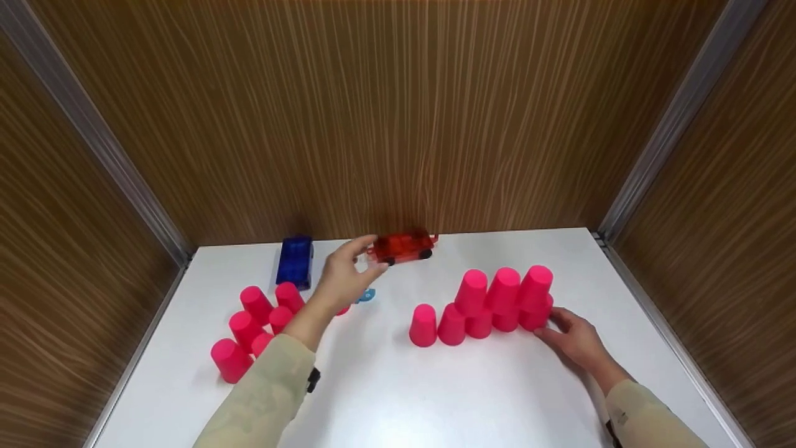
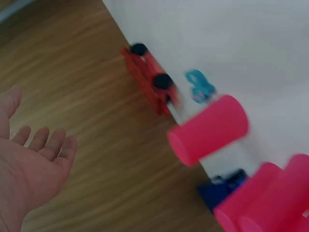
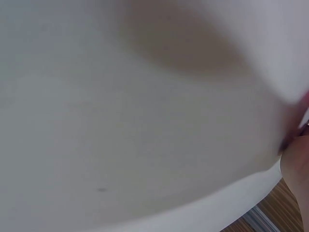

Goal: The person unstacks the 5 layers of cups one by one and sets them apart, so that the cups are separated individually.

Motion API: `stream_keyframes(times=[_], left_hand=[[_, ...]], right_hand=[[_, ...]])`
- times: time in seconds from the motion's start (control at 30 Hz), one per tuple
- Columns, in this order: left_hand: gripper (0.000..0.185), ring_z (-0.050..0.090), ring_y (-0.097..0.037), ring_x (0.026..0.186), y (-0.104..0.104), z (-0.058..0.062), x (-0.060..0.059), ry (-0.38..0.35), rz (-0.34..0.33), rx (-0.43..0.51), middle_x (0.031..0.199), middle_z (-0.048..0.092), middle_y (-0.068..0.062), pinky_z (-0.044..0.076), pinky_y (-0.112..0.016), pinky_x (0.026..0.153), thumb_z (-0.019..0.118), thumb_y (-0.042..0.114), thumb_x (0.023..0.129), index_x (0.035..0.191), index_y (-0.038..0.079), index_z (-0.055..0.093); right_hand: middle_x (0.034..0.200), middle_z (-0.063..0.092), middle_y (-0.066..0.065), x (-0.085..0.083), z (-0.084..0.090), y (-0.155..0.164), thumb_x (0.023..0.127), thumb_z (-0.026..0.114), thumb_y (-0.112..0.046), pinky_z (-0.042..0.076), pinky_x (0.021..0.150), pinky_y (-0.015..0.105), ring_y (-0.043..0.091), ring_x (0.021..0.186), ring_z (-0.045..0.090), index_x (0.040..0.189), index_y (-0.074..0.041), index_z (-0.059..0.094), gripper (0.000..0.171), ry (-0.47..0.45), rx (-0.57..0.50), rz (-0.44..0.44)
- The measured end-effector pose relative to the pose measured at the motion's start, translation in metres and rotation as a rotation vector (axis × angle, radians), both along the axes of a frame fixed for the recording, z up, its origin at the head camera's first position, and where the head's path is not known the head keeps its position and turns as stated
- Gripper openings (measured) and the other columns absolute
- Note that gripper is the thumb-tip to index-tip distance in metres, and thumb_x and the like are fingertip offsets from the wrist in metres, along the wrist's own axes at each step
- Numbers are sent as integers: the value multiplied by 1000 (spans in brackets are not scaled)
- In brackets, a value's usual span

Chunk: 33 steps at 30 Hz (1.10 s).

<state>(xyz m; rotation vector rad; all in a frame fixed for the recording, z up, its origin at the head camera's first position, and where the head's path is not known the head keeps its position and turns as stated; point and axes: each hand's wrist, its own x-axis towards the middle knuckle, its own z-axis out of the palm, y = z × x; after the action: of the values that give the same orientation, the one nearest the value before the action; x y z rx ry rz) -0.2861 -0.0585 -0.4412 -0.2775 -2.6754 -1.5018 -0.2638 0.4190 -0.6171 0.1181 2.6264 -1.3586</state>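
Several upturned pink cups stand in a row right of centre in the head view, the leftmost cup (image 1: 423, 326) on the table (image 1: 398, 392). Three more cups (image 1: 504, 290) sit on top, toward the right end of that row. My right hand (image 1: 575, 342) grips the bottom cup at the right end, thumb in front and fingers at its far side. Raised over the table, my left hand (image 1: 342, 281) holds nothing, its thumb and fingers spread apart. The left wrist view also shows the bare palm. In the right wrist view, only part of the hand (image 3: 298, 166) shows.
A cluster of pink cups (image 1: 231, 359) stands at the left, partly behind my left sleeve. Along the back are a dark blue block-like thing (image 1: 295, 261) and a red toy wagon (image 1: 404, 247). A small light-blue piece (image 1: 367, 295) lies beside my left hand. Wood-patterned walls (image 1: 398, 112) enclose the table.
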Motion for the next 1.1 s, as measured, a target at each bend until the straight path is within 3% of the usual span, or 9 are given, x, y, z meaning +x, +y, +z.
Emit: stream_keyframes(times=[0.2,0.33,0.57,0.83,1.1], left_hand=[[62,56,-21,137,53,11,5,33,-172,-12,150,58,-1,52,-40,109,81,28,97,153,21,57],[66,54,-21,138,83,11,9,22,-232,-66,153,55,1,55,-39,106,82,31,95,155,24,55],[70,47,-20,145,115,5,11,-57,-249,-127,157,52,3,55,-39,105,83,32,94,157,28,53],[70,46,-19,146,136,-12,8,-132,-249,-137,157,52,5,55,-38,105,83,34,94,156,30,53],[67,49,-18,143,148,-26,5,-155,-251,-117,154,55,4,53,-37,108,81,29,96,156,26,53]], right_hand=[[162,43,25,1,0,0,98,78,-42,40,117,59,50,151,35,159,-6,45,79,35,2,10],[161,44,25,1,0,-1,97,78,-42,39,118,59,49,151,35,159,-6,45,78,46,9,7],[162,43,24,3,1,-1,97,78,-42,40,117,60,49,152,34,160,-8,43,80,33,-8,2],[163,41,24,7,4,0,98,77,-43,38,118,62,50,153,32,161,-8,42,80,20,0,-9],[163,42,21,12,3,-3,97,78,-45,39,118,60,47,153,33,161,-10,43,82,6,-7,-23]])
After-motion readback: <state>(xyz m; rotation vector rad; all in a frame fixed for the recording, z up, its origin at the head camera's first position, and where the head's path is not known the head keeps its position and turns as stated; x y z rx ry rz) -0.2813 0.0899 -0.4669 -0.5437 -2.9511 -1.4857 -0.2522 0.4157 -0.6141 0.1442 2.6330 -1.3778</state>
